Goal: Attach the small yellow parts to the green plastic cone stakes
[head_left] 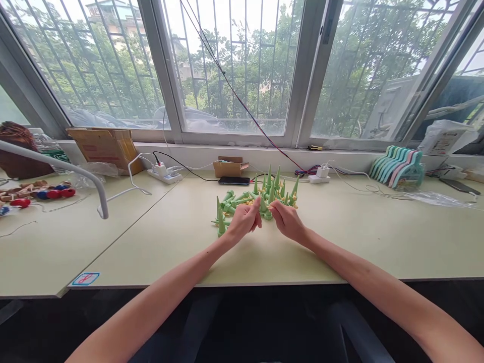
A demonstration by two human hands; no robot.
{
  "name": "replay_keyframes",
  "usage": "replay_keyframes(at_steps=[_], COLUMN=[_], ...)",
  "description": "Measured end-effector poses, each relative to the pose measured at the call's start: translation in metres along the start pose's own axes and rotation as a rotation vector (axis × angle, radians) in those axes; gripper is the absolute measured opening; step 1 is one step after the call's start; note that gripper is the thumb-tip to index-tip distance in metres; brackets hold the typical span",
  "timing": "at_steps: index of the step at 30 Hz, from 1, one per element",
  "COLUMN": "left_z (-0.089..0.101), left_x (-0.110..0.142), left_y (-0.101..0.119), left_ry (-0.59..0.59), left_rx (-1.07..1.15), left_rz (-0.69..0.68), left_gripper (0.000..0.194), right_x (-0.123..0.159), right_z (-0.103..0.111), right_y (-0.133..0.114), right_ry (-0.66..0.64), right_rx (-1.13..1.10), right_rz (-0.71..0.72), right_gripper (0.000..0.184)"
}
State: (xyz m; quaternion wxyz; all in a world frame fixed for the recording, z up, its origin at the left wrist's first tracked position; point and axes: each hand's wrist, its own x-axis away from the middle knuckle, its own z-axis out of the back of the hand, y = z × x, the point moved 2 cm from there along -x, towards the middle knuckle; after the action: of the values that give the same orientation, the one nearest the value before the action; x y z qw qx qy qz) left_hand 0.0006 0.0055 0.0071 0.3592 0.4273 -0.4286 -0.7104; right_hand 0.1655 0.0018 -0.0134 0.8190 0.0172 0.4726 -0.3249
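Low over the table, my left hand is closed, thumb up, on a green cone-shaped plastic piece whose tip shows beside the thumb. Close on its right, my right hand pinches at a small yellow piece, mostly hidden by the fingertips. Just behind both hands stand several green pointed cones, with yellow bits around their bases. More green pieces lie on their sides to the left. One green cone stands upright left of my left wrist.
A black phone and a small open carton are behind the pile. Power strips with cables run along the window wall. Teal hangers stand at the right. A white curved tube reaches in from the left, near red and blue beads.
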Motion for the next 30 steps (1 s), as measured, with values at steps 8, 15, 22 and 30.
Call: replay_keyframes(at_steps=[8, 15, 22, 30], left_z=[0.0036, 0.0032, 0.0011, -0.0012], left_x=[0.0022, 0.0033, 0.0008, -0.0003], left_y=[0.0018, 0.0044, -0.0024, -0.0014], left_ry=[-0.086, -0.193, -0.072, 0.07], left_rx=[0.054, 0.033, -0.064, -0.238], left_rz=[0.046, 0.018, -0.168, -0.267], left_gripper=[0.068, 0.048, 0.027, 0.031], right_x=[0.0023, 0.0023, 0.0031, 0.0033], right_z=[0.0007, 0.0036, 0.0011, -0.0021], right_y=[0.0043, 0.0046, 0.0088, 0.0072], right_ry=[-0.011, 0.003, -0.012, 0.031], right_rx=[-0.012, -0.069, -0.053, -0.067], right_rz=[0.019, -0.043, -0.088, -0.126], right_gripper=[0.023, 0.027, 0.03, 0.031])
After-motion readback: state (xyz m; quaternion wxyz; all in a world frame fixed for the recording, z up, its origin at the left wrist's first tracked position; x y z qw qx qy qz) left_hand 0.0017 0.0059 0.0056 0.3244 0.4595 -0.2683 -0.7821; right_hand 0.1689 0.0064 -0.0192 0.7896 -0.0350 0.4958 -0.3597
